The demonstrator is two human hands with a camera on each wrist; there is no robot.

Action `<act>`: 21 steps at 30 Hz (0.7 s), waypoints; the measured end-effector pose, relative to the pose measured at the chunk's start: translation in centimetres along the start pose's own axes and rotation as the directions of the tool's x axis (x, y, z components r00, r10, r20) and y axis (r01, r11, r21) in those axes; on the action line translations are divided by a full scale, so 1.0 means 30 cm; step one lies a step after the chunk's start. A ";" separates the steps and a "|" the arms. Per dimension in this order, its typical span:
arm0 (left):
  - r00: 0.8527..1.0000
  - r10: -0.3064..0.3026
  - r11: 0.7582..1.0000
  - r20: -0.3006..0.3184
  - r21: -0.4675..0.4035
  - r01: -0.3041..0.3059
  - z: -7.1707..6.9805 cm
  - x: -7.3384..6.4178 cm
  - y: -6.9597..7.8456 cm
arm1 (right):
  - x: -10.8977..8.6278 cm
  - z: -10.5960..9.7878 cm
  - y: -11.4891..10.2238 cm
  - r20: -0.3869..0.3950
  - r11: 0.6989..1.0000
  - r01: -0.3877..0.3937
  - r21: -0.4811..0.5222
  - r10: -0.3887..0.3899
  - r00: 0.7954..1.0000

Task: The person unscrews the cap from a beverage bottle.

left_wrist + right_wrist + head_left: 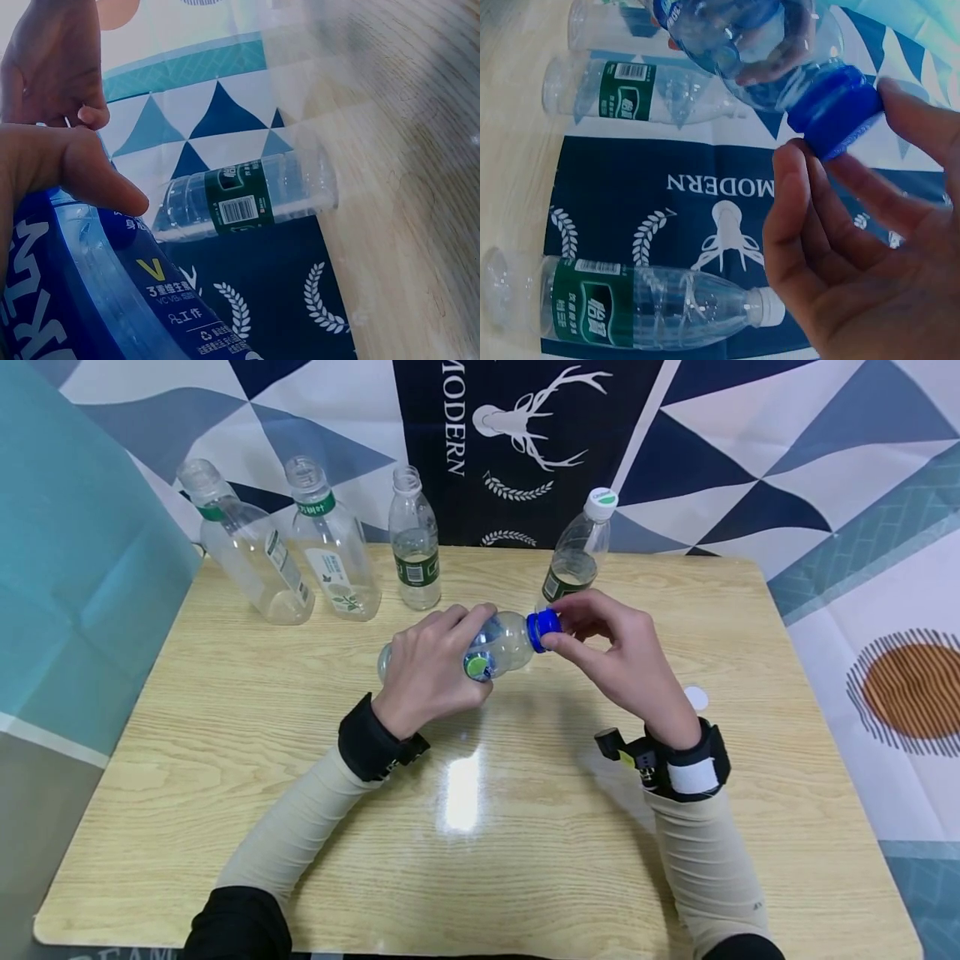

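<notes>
Fingers first, from the head view: I see the left hand (438, 672) wrapped round a clear bottle (513, 642) held sideways, and the right hand (630, 660) pinching its blue cap (543, 629), over the middle of the table (525, 877); I cannot tell whether the bottle touches wood. Three uncapped bottles (333, 577) line the far edge on the left; a white-capped bottle (577, 556) crowds the right fingertips. My wide room lies between the forearms, down to the near edge. Through the left wrist view, the thumb (105, 172) lies along the bottle. Through the right wrist view, I see the narrow grip, with the cap at the bottle's mouth.
</notes>
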State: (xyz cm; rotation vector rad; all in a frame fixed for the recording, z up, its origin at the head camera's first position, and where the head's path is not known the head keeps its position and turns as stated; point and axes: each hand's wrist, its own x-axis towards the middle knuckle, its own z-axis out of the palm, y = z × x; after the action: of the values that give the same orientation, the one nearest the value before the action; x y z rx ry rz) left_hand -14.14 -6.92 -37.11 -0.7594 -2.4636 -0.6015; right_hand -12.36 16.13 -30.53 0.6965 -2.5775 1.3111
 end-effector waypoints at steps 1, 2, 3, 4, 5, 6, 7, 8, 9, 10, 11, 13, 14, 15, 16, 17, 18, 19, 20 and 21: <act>1.000 0.000 1.000 0.002 -0.002 0.000 0.000 0.000 0.000 | -0.001 -0.005 -0.011 0.010 1.000 0.028 -0.004 -0.028 1.000; 1.000 -0.001 1.000 0.004 -0.003 0.001 0.000 0.000 0.001 | -0.002 -0.010 -0.023 0.019 0.998 0.058 -0.003 -0.058 0.998; 1.000 -0.002 1.000 0.007 -0.004 0.003 0.001 0.001 0.001 | -0.002 -0.015 -0.035 0.027 0.996 0.094 -0.002 -0.094 0.995; 1.000 -0.004 1.000 0.010 -0.005 0.004 0.001 0.001 0.002 | -0.001 -0.019 -0.048 0.033 0.991 0.130 0.008 -0.130 0.991; 1.000 -0.006 1.000 0.013 -0.008 0.006 0.001 0.002 0.002 | -0.001 -0.023 -0.060 0.037 0.986 0.164 0.014 -0.164 0.986; 1.000 -0.007 1.000 0.016 -0.009 0.007 0.000 0.002 0.002 | 0.000 -0.026 -0.070 0.040 0.980 0.197 0.019 -0.198 0.979; 1.000 -0.008 1.000 0.018 -0.011 0.008 0.000 0.004 0.003 | 0.000 -0.028 -0.077 0.040 0.974 0.227 0.021 -0.228 0.973; 1.000 -0.008 1.000 0.020 -0.013 0.008 0.001 0.005 0.004 | 0.000 -0.030 -0.083 0.039 0.967 0.252 0.023 -0.253 0.967; 1.000 -0.008 1.000 0.020 -0.016 0.009 0.001 0.006 0.005 | 0.001 -0.032 -0.086 0.038 0.961 0.274 0.022 -0.275 0.961; 1.000 -0.009 1.000 0.020 -0.020 0.009 0.000 0.007 0.006 | 0.001 -0.034 -0.089 0.038 0.957 0.291 0.022 -0.291 0.956; 1.000 -0.010 1.000 0.019 -0.026 0.010 0.000 0.007 0.008 | 0.001 -0.036 -0.091 0.035 0.953 0.303 0.019 -0.303 0.952; 1.000 -0.010 0.999 0.013 -0.035 0.011 0.000 0.006 0.010 | -0.002 -0.043 -0.090 0.027 0.949 0.315 0.013 -0.315 0.949; 1.000 -0.010 0.999 0.011 -0.039 0.011 0.000 0.006 0.011 | -0.006 -0.049 -0.088 0.021 0.950 0.312 0.008 -0.312 0.950; 1.000 -0.011 0.999 0.009 -0.042 0.011 0.001 0.005 0.012 | -0.012 -0.055 -0.085 0.015 0.952 0.306 0.002 -0.306 0.952; 1.000 -0.011 0.999 0.007 -0.046 0.012 0.001 0.005 0.013 | -0.021 -0.063 -0.081 0.009 0.956 0.294 -0.008 -0.294 0.956; 1.000 -0.012 0.999 0.006 -0.049 0.012 0.001 0.005 0.013 | -0.031 -0.073 -0.075 0.000 0.960 0.280 -0.021 -0.280 0.960; 1.000 -0.013 0.999 0.006 -0.049 0.013 0.001 0.005 0.013 | -0.044 -0.084 -0.066 -0.008 0.965 0.260 -0.036 -0.260 0.965; 1.000 -0.014 0.999 0.006 -0.051 0.014 0.001 0.005 0.014 | -0.059 -0.097 -0.054 -0.016 0.970 0.238 -0.049 -0.239 0.971; 1.000 -0.016 0.999 0.006 -0.049 0.016 0.000 0.005 0.013 | -0.077 -0.110 -0.037 -0.022 0.975 0.215 -0.064 -0.217 0.976; 1.000 -0.019 0.999 0.007 -0.049 0.019 -0.001 0.004 0.013 | -0.097 -0.124 -0.016 -0.029 0.978 0.191 -0.080 -0.194 0.981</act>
State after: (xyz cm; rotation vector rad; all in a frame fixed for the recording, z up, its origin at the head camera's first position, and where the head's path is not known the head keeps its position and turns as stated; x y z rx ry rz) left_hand -13.98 -6.59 -36.92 -0.7591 -2.4729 -0.6701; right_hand -9.80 19.82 -28.96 0.8744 -2.4463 1.1482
